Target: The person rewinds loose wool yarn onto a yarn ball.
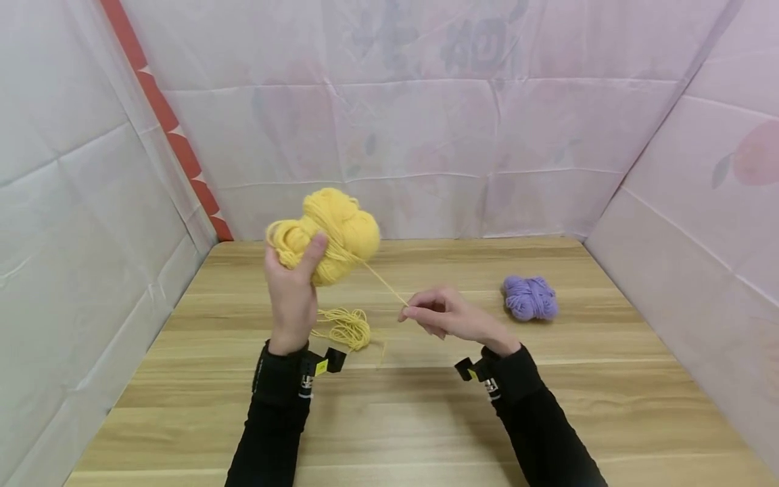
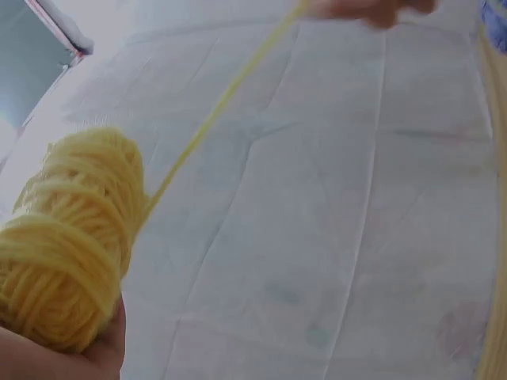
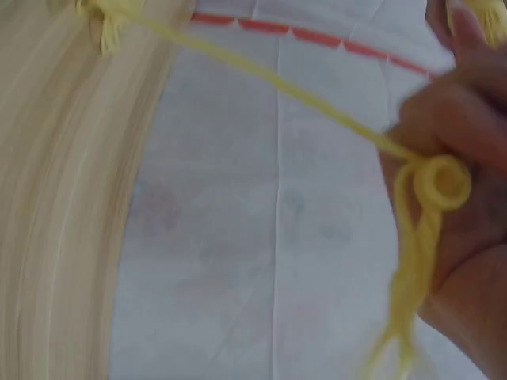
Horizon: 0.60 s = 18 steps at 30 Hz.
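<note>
My left hand [image 1: 292, 297] grips a lobed ball of yellow yarn [image 1: 349, 233] above the table, thumb across its near side. From the ball a taut strand [image 1: 385, 283] slants down to my right hand [image 1: 453, 314], which pinches it between thumb and fingertips. A small yellow loop with loose tails [image 3: 442, 184] shows at the fingers in the right wrist view. Under the raised ball, a loose bundle of yellow yarn [image 1: 349, 329] lies on the table, partly hidden by the left hand and wrist. In the left wrist view the ball [image 2: 71, 245] fills the lower left.
A purple yarn skein [image 1: 531, 298] lies on the wooden table [image 1: 402, 433] toward the right. Pale patterned sheets [image 1: 420, 135] stand behind and on both sides of the table, with a red strip [image 1: 164, 111] at the back left corner. Each wrist carries a small black camera mount.
</note>
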Motion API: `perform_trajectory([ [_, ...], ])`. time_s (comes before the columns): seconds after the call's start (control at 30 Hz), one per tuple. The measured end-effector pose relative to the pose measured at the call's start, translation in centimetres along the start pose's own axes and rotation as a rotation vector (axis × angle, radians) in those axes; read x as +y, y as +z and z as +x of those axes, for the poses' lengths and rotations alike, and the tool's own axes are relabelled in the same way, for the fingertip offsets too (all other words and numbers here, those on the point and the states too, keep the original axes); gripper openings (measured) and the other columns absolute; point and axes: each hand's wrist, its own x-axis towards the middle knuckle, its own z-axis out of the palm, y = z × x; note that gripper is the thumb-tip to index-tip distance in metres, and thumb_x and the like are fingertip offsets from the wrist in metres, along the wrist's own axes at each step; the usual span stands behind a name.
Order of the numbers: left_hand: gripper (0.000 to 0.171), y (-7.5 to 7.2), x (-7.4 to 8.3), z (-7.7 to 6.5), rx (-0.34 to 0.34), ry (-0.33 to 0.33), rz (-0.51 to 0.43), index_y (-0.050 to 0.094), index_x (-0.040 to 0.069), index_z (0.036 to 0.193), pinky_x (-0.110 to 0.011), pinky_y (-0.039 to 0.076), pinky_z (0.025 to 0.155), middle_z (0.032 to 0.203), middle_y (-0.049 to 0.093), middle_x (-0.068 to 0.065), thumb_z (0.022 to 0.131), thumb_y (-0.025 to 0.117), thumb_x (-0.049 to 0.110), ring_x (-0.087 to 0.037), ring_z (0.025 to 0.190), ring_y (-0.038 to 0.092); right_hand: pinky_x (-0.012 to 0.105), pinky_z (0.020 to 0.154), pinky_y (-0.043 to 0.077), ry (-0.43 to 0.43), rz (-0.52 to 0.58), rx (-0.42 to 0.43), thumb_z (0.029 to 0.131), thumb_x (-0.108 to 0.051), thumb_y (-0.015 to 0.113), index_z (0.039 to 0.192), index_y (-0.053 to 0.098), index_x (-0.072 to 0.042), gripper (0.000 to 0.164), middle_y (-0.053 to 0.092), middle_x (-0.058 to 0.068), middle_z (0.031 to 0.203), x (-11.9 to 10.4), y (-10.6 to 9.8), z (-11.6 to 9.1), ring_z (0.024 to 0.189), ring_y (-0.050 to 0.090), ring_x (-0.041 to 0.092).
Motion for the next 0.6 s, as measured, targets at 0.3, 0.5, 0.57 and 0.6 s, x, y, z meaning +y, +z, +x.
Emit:
perform_trajectory([
  [0.3, 0.047, -2.6, 1.6, 1.4, 0.225, 0.167, -0.125, 0.045, 0.004, 0.123, -0.035, 0.055, 0.091, 0.119, 0.053, -0.017, 0.084, 0.070, 0.000, -0.029, 0.111, 0.057, 0.024, 0.039, 0.038, 0.281, -0.118, -0.097, 0.100, -0.022, 0.052, 0.114, 0.063, -0.009, 0.021, 0.043, 0.002, 0.056, 3.3, -6.0, -4.5, 0.042, 0.039, 0.012],
  [0.5, 0.047, -2.2, 1.2, 1.5, 0.181, 0.101, -0.094, 0.044, 0.006, 0.121, -0.033, 0.058, 0.084, 0.112, 0.054, -0.013, 0.083, 0.072, -0.001, -0.025, 0.102, 0.060, 0.040, 0.083, 0.056, 0.396, -0.262, 0.022, 0.094, -0.029, 0.063, 0.126, 0.060, -0.007, 0.039, 0.070, 0.015, 0.103, 4.0, -7.7, -7.2, 0.095, 0.067, 0.028],
  [0.57, 0.044, -1.5, 0.7, 1.2, 0.119, 0.049, -0.046, 0.046, 0.008, 0.116, -0.030, 0.059, 0.078, 0.104, 0.055, -0.009, 0.083, 0.072, -0.001, -0.020, 0.093, 0.061, 0.050, 0.104, 0.044, 0.350, -0.302, 0.078, 0.093, -0.033, 0.064, 0.136, 0.053, -0.010, 0.051, 0.061, 0.013, 0.131, 3.5, -7.1, -6.8, 0.125, 0.054, 0.033],
  [0.6, 0.041, -1.0, 0.4, 1.0, 0.082, 0.028, -0.015, 0.046, 0.009, 0.113, -0.029, 0.059, 0.075, 0.099, 0.056, -0.007, 0.083, 0.072, -0.002, -0.018, 0.088, 0.061, 0.054, 0.108, 0.039, 0.317, -0.311, 0.107, 0.092, -0.035, 0.064, 0.140, 0.049, -0.013, 0.055, 0.054, 0.011, 0.141, 3.1, -6.5, -6.2, 0.134, 0.045, 0.033],
])
